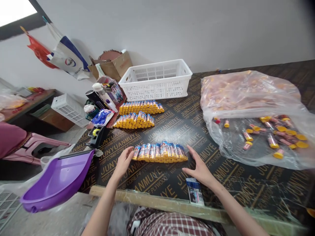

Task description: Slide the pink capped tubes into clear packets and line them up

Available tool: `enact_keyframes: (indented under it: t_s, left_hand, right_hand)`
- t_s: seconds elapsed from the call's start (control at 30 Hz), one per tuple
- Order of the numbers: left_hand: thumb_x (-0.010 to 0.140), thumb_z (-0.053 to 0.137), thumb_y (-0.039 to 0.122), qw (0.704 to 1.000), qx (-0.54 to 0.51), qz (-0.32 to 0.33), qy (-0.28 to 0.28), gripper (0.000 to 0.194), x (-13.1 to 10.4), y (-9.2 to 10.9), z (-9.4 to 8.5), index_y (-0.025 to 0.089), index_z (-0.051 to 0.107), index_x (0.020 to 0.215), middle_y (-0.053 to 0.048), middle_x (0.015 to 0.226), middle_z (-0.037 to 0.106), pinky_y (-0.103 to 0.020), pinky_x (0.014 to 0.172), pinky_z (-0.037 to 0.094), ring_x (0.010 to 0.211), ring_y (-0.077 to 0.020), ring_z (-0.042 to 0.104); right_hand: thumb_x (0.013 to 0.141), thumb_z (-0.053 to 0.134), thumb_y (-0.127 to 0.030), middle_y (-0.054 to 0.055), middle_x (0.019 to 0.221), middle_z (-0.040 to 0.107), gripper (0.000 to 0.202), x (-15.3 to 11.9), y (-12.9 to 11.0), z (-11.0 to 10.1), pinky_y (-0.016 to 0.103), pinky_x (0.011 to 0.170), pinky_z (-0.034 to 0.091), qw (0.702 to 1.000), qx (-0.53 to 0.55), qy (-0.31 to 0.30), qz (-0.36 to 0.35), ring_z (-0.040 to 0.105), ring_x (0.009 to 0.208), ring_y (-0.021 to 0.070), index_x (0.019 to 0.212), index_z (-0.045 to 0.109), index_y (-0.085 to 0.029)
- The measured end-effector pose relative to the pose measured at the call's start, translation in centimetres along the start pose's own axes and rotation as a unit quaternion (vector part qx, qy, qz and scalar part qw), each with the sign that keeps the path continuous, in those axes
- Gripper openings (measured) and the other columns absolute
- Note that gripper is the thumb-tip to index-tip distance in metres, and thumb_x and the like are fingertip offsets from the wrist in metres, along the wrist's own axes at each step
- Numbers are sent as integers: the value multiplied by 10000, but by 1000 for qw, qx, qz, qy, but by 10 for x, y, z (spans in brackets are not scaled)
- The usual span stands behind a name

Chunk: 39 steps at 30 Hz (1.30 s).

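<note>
The left hand [125,160], fingers loosely curved and thumb a little apart, was at the left end of a pile of tubes [159,151] in the centre of the frame; whether it touched them could not be told. The right hand [199,170], thumb and fingers spread wide, was just beside the pile's right end. The pile lay on the table [150,177], yellow caps toward the lower edge. Below the right hand lay a packet [195,192]. Left of centre, higher up, were a near stack [135,120] and a far stack [141,106] of similar tubes, then a crate [155,88] at upper centre. A clear bag [231,113] with loose tubes filled the right side. A purple dustpan [61,180] was at lower left.
</note>
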<state>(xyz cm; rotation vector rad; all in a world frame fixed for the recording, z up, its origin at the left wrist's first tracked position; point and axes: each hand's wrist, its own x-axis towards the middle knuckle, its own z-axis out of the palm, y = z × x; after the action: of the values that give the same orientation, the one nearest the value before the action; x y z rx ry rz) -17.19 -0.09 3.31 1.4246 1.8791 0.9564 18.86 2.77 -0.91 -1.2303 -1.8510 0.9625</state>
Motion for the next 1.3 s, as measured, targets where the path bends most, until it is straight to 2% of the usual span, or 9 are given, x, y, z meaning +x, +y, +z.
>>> enact_keyframes:
  t_s: [0.1,0.2,0.37,0.5,0.73,0.83,1.0,1.17,1.3]
  left_hand:
    - [796,559,467,999,-39,11,-30,583,-10,-14,10,193,440,1297,-124,1302,513,-391,984,408,1180,-242,509]
    - [725,657,451,999,-27,25,-34,746,-12,-19,18,216,353,1364,-134,1345,458,-432,1025,374,1230,-266,469]
    - [642,730,463,998,49,43,-27,911,-16,-14,27,222,291,1402,-139,1400,411,-454,1070,314,1277,-293,419]
    - [604,755,463,996,87,36,-10,1015,-22,-8,34,218,220,1431,-137,1403,417,-438,1065,326,1280,-292,418]
    - [608,743,288,990,109,77,49,904,-27,-12,49,227,292,1390,-105,1404,419,-420,1077,325,1276,-273,422]
    - [606,745,283,990,105,77,62,880,-26,-15,49,209,317,1372,-112,1379,441,-418,1073,330,1261,-270,434]
    - [629,744,392,992,87,77,55,898,-1,-29,25,187,304,1385,-132,1390,428,-415,1079,310,1275,-268,413]
    - [731,642,465,994,57,83,40,769,45,-57,-24,196,336,1383,-132,1427,401,-429,1098,259,1307,-267,376]
    - [811,493,496,994,46,79,64,591,83,-81,-65,199,441,1319,-99,1365,489,-411,1070,304,1265,-255,437]
  right_hand:
    - [666,680,-187,72,1506,281,928,5,-3,12,495,1131,204,999,-6,17,27,237,1395,270,1453,198,-290]
    - [656,664,-161,72,1511,269,938,9,-7,22,473,1138,197,999,-8,19,43,225,1399,266,1456,190,-282]
    - [635,648,-137,68,1496,301,949,14,-11,40,467,1135,219,999,-27,24,30,232,1397,267,1456,191,-270]
    - [649,661,-172,67,1490,303,944,15,-10,50,476,1131,227,997,-52,49,20,223,1399,273,1457,181,-270]
    - [665,649,-188,95,1448,361,868,17,-9,61,483,1118,258,992,-76,99,24,294,1364,283,1432,244,-226]
    - [672,634,-193,103,1411,407,821,22,-7,69,488,1105,281,990,-78,121,13,335,1339,291,1413,281,-211]
    - [684,616,-214,105,1395,422,789,57,-8,96,500,1092,291,990,-68,122,-13,348,1325,303,1405,295,-208]
    - [673,598,-189,115,1405,397,813,107,-24,142,516,1090,275,994,-39,101,-22,297,1349,317,1417,269,-205]
    - [662,579,-136,121,1452,324,863,134,-47,182,524,1108,224,998,-5,62,-5,186,1397,316,1440,215,-214]
